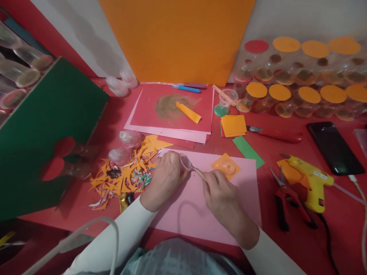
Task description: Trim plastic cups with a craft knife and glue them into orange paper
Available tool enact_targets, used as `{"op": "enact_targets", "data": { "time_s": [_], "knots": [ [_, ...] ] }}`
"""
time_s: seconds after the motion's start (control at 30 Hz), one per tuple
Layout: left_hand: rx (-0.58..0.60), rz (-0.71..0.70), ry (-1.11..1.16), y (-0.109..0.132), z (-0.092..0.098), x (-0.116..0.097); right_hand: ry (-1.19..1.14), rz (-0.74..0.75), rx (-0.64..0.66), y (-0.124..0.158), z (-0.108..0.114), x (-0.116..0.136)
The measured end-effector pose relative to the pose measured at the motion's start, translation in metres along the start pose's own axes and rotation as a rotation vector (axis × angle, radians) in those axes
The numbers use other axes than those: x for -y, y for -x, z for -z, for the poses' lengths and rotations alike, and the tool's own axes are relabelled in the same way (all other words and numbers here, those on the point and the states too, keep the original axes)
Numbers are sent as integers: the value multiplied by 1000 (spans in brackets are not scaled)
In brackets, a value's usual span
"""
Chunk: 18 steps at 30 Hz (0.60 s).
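Note:
My left hand (168, 175) is wrapped round a clear plastic cup (185, 162) whose round rim faces right, above the pink sheet (183, 217). In my right hand (222, 194) is a thin tool with a light handle (200, 173), its metal tip touching or very near the cup's rim. Just right of the cup, an orange paper square (226, 166) lies on the pink sheet with a clear plastic piece on it. Orange paper scraps (126, 179) lie left of my left hand, with two clear cups (119, 156) beside them.
At the right are red-handled scissors (291, 202), a yellow glue gun (312, 179) and a black phone (335, 147). Cups with orange discs (309, 94) line the back right. A green board (57, 141) leans at the left. Behind lie red sheets (143, 110) and a red-handled cutter (281, 135).

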<state>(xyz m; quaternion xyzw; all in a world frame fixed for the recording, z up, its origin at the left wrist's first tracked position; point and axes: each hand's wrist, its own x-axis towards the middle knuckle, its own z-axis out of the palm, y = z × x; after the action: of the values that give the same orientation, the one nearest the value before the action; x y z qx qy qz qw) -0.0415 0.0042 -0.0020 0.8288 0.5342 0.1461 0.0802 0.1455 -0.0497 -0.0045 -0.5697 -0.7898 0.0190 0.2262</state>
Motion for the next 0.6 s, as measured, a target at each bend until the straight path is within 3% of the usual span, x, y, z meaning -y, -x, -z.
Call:
{"op": "enact_targets", "data": {
  "time_s": [0.37, 0.6],
  "knots": [
    [35, 16, -43, -2, 0, -3, 166, 62, 108, 4, -1, 5],
    [35, 0, -60, -2, 1, -3, 209, 80, 109, 1, 0, 7]
  ]
}}
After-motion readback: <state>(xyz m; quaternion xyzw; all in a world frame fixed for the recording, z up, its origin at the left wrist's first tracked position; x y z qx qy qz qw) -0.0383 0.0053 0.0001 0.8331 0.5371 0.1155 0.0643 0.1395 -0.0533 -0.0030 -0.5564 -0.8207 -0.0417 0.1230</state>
